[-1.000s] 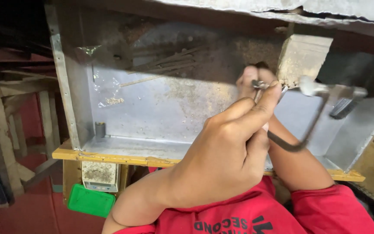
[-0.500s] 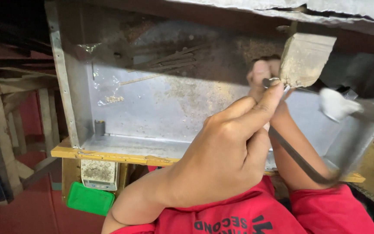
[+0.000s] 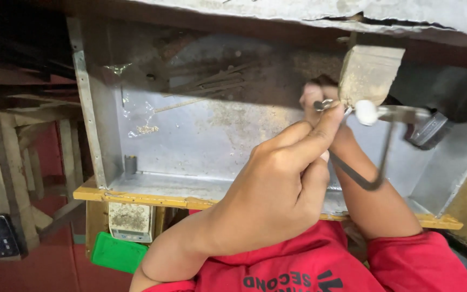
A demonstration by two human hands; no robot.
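Left hand (image 3: pixel 277 189) raised, fingers (image 3: pixel 320 127) pinched; right hand (image 3: pixel 313 97) mostly hidden behind.

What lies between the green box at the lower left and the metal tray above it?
In the head view, a small white scale and the yellow wooden edge separate the green box from the metal tray.

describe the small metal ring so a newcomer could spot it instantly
Start at the big metal tray, then go to the pale block at its upper right. The small metal ring is pinched at the left hand's fingertips beside it: tiny, shiny, looped.
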